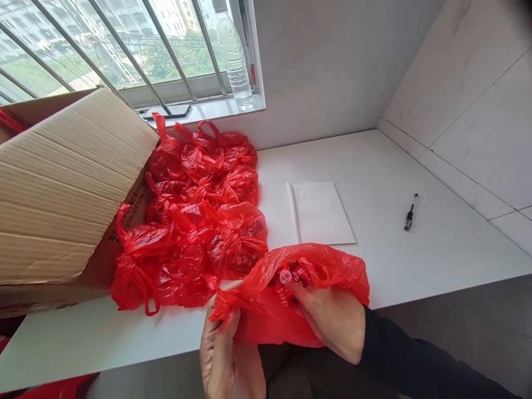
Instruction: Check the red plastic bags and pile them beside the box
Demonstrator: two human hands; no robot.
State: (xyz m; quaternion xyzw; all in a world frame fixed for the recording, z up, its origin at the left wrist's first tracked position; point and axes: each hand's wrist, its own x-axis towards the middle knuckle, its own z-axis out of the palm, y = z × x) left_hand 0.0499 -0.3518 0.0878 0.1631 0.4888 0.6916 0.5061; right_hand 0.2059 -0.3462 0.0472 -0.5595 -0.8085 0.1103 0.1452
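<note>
At the front edge of the table, a red plastic bag hangs with its mouth open. My left hand is closed on its gathered handle at the left side, thumb over the plastic. My right hand reaches into the mouth, its thumb pressed against small red wrapped packets, one with a round pale label. The other fingers of that hand are hidden by the packets and the bag. Left of my left hand lie several filled, knotted red bags, packed close together.
A large cardboard box stands at the left against the filled bags. A white paper pad and a black pen lie on the white table. On the windowsill are a clear bottle and a phone.
</note>
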